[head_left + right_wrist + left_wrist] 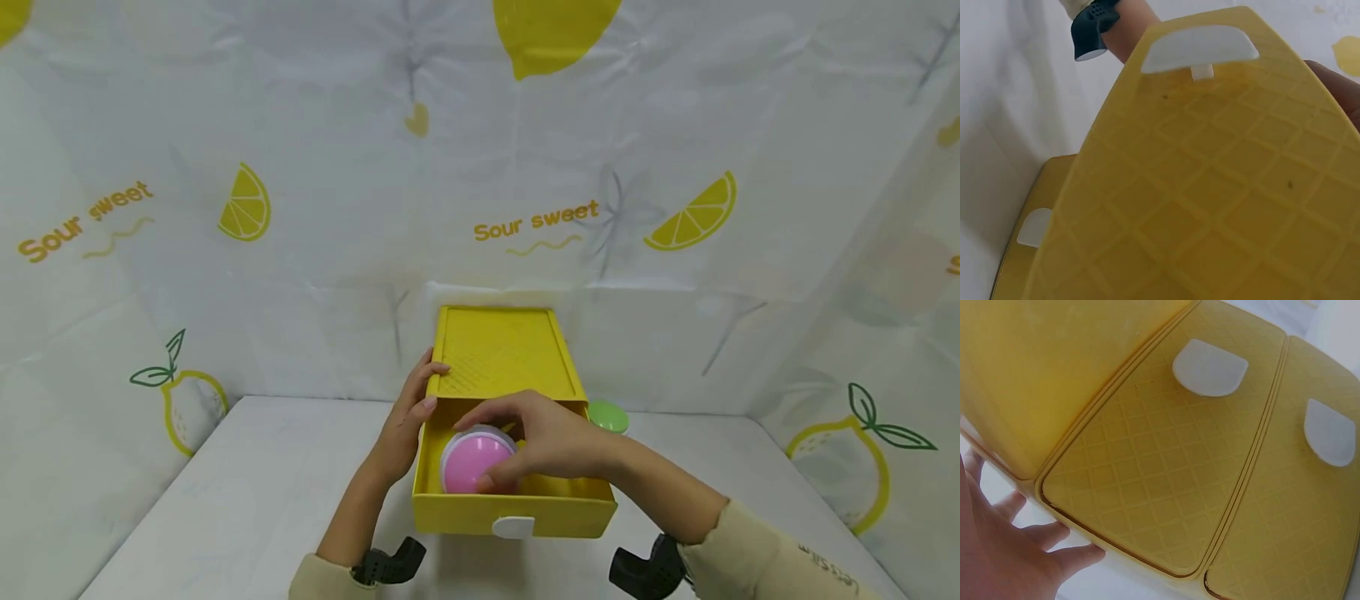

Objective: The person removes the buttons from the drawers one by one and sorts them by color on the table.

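Observation:
A yellow drawer cabinet [498,350] stands on the table with its top drawer [442,514] pulled out. My right hand [547,435] reaches into the drawer and grips a round pink object [468,467] with a white rim, thumb on the near face and fingers over the top. Whether it touches the drawer floor I cannot tell. My left hand [401,429] rests along the cabinet's left side, thumb near the top edge; the left wrist view shows its spread fingers [1079,556] at the side. In the right wrist view, the drawer's patterned front [1210,169] hides most of the right hand.
A round green object [607,415] sits just right of the cabinet. Below the open drawer are more drawer fronts [1141,469] with white pull tabs [1210,367]. The white table [285,483] meets a lemon-print sheet [337,217] behind and at both sides.

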Available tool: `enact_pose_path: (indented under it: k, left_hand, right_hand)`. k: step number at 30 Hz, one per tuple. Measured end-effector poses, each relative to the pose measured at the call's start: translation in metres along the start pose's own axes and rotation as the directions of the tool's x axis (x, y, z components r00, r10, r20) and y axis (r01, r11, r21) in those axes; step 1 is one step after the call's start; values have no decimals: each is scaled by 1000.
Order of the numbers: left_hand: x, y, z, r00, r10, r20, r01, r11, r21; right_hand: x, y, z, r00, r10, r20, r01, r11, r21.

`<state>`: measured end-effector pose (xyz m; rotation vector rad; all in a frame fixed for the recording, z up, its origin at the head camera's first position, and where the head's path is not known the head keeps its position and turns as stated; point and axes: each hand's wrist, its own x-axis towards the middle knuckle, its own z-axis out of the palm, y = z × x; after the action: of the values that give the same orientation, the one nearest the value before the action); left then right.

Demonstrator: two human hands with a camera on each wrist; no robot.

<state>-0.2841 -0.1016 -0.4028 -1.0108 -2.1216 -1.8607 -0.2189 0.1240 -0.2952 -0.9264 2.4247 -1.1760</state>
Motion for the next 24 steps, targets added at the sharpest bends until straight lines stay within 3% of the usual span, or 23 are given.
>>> enact_pose_path:
  k: [6,13,19,24]
  left_hand:
    - [0,-2,0,1000,-4,8,5,1000,-8]
    - [0,-2,-2,1000,-4,-9,4,1000,-2]
    - [0,-3,-1,1000,-5,-4,5,1000,4]
    - [1,-2,0,1000,-13,-9,13,1000,-1]
  right_hand:
    - [-5,4,-2,999,-2,53,-1,998,63]
    - [-7,3,-3,999,-36,40,33,996,78]
    - [-19,8,-11,996,-52,-77,63,987,150]
    - [-31,12,-18,970,-69,-234,111,979,173]
